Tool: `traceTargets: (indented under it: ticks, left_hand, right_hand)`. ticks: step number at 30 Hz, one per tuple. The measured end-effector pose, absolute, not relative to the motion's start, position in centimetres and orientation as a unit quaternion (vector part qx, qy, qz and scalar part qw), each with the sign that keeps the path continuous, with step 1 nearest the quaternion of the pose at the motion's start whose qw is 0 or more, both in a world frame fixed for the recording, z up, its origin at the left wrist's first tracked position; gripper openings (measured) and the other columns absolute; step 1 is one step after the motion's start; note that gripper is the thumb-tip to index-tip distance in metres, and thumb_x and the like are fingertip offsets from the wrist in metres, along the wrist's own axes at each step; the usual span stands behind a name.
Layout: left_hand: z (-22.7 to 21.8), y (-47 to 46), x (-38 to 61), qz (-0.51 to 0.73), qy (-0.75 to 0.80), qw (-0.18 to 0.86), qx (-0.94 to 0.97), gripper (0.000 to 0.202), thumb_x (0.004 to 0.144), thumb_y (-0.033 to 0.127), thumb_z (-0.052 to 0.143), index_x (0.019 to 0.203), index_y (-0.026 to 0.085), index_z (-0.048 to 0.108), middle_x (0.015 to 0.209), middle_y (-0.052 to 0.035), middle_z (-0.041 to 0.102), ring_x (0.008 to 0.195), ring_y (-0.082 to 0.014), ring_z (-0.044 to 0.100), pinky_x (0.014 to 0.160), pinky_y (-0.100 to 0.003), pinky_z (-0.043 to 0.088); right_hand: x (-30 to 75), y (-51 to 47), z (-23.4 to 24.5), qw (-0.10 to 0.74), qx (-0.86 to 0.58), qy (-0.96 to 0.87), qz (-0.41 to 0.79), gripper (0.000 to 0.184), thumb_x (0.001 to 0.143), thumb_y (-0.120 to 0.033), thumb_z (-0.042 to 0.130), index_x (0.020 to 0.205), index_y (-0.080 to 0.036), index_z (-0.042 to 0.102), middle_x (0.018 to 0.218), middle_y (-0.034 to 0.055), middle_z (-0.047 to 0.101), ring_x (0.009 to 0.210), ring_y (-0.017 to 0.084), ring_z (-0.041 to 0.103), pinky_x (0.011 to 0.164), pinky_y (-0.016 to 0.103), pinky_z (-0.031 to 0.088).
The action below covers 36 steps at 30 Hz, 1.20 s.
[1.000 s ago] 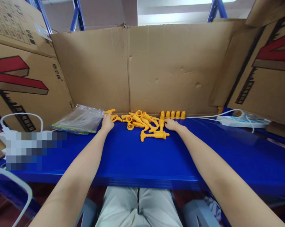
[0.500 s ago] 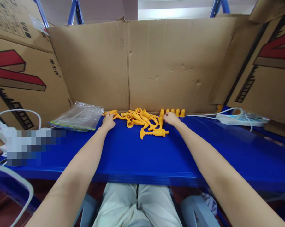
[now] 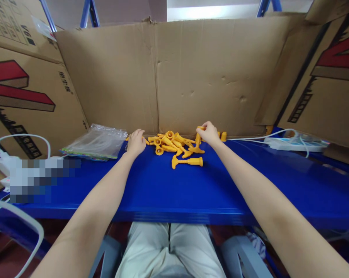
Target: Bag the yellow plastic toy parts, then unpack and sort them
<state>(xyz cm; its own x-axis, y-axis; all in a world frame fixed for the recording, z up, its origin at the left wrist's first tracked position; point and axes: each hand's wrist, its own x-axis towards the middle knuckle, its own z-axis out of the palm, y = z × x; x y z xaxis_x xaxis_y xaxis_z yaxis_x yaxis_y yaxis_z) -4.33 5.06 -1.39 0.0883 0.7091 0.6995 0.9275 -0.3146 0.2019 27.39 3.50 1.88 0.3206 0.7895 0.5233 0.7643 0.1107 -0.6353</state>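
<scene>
My right hand (image 3: pixel 209 133) is closed around the upper end of a yellow plastic toy hammer (image 3: pixel 198 139), held upright with its head down at the pile's right side. My left hand (image 3: pixel 137 143) lies over a few yellow pieces at the pile's left end, fingers bent and slightly apart; their tips are partly hidden. Between the hands is a pile of yellow toy hammers (image 3: pixel 169 146), some with hollow round handle ends facing me. In front of it, a single toy hammer (image 3: pixel 188 161) lies flat, head to the left.
Short yellow cup-like pieces (image 3: pixel 223 136) stand behind my right hand. Clear plastic bags (image 3: pixel 96 141) lie on the left of the blue table (image 3: pixel 174 189). A cardboard wall (image 3: pixel 206 77) closes off the back. On the right is a white power strip (image 3: pixel 296 144) with cables.
My right hand has risen slightly and moved back, with a yellow toy hammer upright in it, off the hammer lying in front. My left hand has shifted right and turned palm-down.
</scene>
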Motion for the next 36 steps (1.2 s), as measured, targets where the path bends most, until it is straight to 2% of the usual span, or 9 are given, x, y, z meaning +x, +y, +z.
traceTargets:
  ticks: [3, 6, 10, 13, 17, 20, 26, 29, 36]
  left_hand:
    - [-0.1, 4.0, -2.6, -0.404, -0.479, 0.17, -0.76, 0.038, 0.084, 0.015, 0.041, 0.12, 0.014, 0.055, 0.128, -0.0135, 0.056, 0.122, -0.0238, 0.049, 0.104, -0.041, 0.037]
    - [0.8, 2.3, -0.6, -0.403, -0.413, 0.166, -0.8, 0.04, 0.088, 0.023, 0.041, 0.126, 0.014, 0.05, 0.125, -0.0133, 0.058, 0.116, -0.0233, 0.053, 0.1, -0.039, 0.041]
    - [1.4, 0.1, 1.3, -0.361, -0.4, 0.128, -0.833, 0.054, 0.09, 0.039, 0.045, 0.139, 0.019, 0.038, 0.124, -0.011, 0.059, 0.105, -0.0226, 0.06, 0.089, -0.035, 0.047]
    - [1.4, -0.2, 1.7, -0.336, -0.454, 0.104, -0.819, 0.055, 0.09, 0.04, 0.045, 0.142, 0.023, 0.035, 0.121, -0.0092, 0.062, 0.097, -0.0225, 0.064, 0.083, -0.034, 0.048]
    - [1.4, 0.6, 1.0, -0.351, -0.495, 0.11, -0.787, 0.042, 0.09, 0.027, 0.044, 0.131, 0.024, 0.047, 0.114, -0.0077, 0.066, 0.1, -0.0222, 0.063, 0.084, -0.033, 0.046]
    - [1.6, 0.7, 0.7, -0.367, -0.502, 0.126, -0.773, 0.037, 0.085, 0.024, 0.049, 0.121, 0.023, 0.052, 0.108, -0.007, 0.067, 0.098, -0.0217, 0.063, 0.084, -0.032, 0.045]
    - [1.9, -0.4, 1.4, -0.345, -0.481, 0.162, -0.79, 0.028, 0.079, 0.028, 0.052, 0.107, 0.023, 0.055, 0.098, -0.0051, 0.067, 0.089, -0.022, 0.064, 0.074, -0.03, 0.045]
    - [2.0, -0.8, 1.9, -0.336, -0.473, 0.168, -0.797, 0.029, 0.077, 0.027, 0.052, 0.105, 0.023, 0.056, 0.098, -0.0049, 0.067, 0.088, -0.0222, 0.064, 0.072, -0.029, 0.044]
    - [2.3, -1.0, 2.3, -0.348, -0.523, 0.094, -0.773, 0.032, 0.073, 0.031, 0.057, 0.103, 0.023, 0.057, 0.077, -0.0015, 0.067, 0.073, -0.0204, 0.063, 0.066, -0.029, 0.043]
  right_hand:
    - [26.6, 2.9, 3.3, 0.556, -0.563, -0.609, -0.057, 0.031, 0.073, -0.029, 0.053, 0.102, -0.02, 0.05, 0.095, 0.0075, 0.061, 0.088, 0.022, 0.058, 0.08, 0.037, 0.044]
    - [24.9, 1.7, 4.1, 0.591, -0.445, -0.667, -0.091, 0.038, 0.075, -0.026, 0.05, 0.112, -0.02, 0.046, 0.104, 0.0092, 0.058, 0.094, 0.021, 0.056, 0.085, 0.038, 0.043]
    - [22.1, -0.3, 4.5, 0.579, -0.353, -0.731, -0.073, 0.031, 0.074, -0.025, 0.05, 0.104, -0.02, 0.049, 0.101, 0.0074, 0.057, 0.094, 0.02, 0.054, 0.084, 0.036, 0.044]
    - [20.7, -1.4, 4.4, 0.553, -0.31, -0.774, -0.015, 0.024, 0.071, -0.023, 0.053, 0.095, -0.02, 0.049, 0.092, 0.0036, 0.057, 0.084, 0.017, 0.054, 0.078, 0.033, 0.044]
    - [20.5, -1.5, 4.1, 0.504, -0.277, -0.817, 0.036, 0.02, 0.068, -0.02, 0.053, 0.087, -0.02, 0.046, 0.09, 0.0028, 0.057, 0.082, 0.016, 0.054, 0.076, 0.032, 0.043]
    - [21.4, -0.8, 3.6, 0.466, -0.304, -0.83, 0.032, 0.021, 0.069, -0.02, 0.053, 0.089, -0.02, 0.047, 0.093, 0.0045, 0.059, 0.082, 0.016, 0.055, 0.075, 0.031, 0.043]
    - [22.4, -0.3, 2.9, 0.292, -0.39, -0.869, -0.083, 0.033, 0.082, -0.029, 0.055, 0.112, -0.017, 0.055, 0.11, 0.0118, 0.064, 0.101, 0.024, 0.058, 0.085, 0.037, 0.037]
    - [22.1, -0.8, 2.9, 0.212, -0.429, -0.868, -0.13, 0.029, 0.09, -0.033, 0.048, 0.11, -0.016, 0.059, 0.105, 0.0112, 0.067, 0.097, 0.024, 0.059, 0.084, 0.036, 0.033]
    - [21.2, -1.7, 3.1, 0.204, -0.433, -0.816, -0.323, 0.019, 0.089, -0.016, 0.043, 0.098, -0.014, 0.059, 0.092, 0.0116, 0.066, 0.088, 0.024, 0.053, 0.081, 0.037, 0.023]
